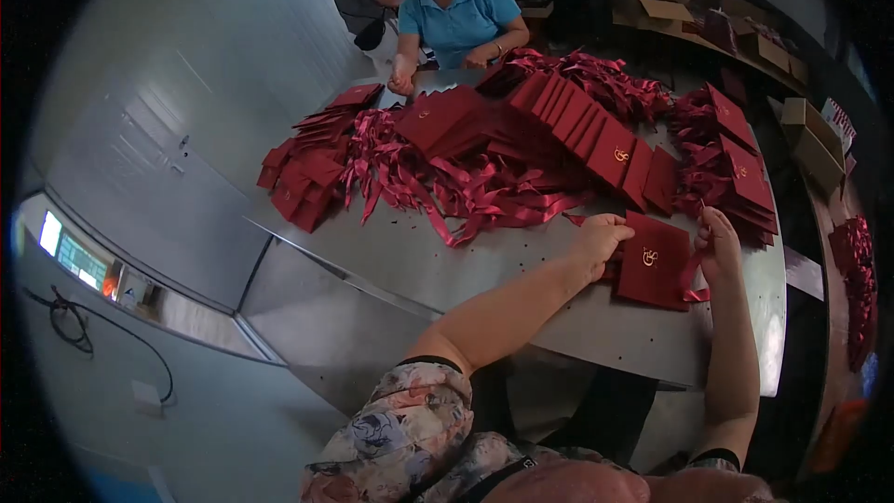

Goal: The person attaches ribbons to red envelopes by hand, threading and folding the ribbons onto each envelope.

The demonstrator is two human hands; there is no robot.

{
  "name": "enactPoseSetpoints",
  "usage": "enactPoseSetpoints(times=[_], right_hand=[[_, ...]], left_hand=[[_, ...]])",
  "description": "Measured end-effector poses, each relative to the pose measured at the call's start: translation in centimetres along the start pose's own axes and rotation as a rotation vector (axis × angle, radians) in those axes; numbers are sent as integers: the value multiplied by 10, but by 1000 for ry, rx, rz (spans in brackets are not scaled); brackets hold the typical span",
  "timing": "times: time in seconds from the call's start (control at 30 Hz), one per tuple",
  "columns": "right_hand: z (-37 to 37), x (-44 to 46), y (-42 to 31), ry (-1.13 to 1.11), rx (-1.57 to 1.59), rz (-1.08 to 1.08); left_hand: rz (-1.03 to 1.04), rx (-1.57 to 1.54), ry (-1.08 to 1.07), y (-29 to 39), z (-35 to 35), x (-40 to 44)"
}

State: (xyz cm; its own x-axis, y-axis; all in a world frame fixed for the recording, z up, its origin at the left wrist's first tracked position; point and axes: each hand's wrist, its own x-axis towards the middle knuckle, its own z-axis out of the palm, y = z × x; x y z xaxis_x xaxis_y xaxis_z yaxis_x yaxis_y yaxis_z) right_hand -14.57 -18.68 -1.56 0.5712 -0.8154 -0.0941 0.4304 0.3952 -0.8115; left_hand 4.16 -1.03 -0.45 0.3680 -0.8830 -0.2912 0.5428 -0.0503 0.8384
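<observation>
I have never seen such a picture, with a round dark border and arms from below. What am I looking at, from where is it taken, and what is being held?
There is no machine here, only a person with bare hands. The single picture comes from a camera on that person's head, looking forward and down, so the arms enter from below.

The left hand grips a flat red bag with a gold emblem by its upper edge. The right hand seems to pinch a red ribbon at the bag's right side.

On the grey table lie stacks of similar bags and heaped shiny ribbons. Across it is a person in a blue shirt.
</observation>
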Motion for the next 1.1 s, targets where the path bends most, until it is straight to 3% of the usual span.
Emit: enactPoseSetpoints(times=[1.1], right_hand=[[0, -2, 2, -11, -103, -19]], left_hand=[[18, 51, -21, -3, -1, 0]])
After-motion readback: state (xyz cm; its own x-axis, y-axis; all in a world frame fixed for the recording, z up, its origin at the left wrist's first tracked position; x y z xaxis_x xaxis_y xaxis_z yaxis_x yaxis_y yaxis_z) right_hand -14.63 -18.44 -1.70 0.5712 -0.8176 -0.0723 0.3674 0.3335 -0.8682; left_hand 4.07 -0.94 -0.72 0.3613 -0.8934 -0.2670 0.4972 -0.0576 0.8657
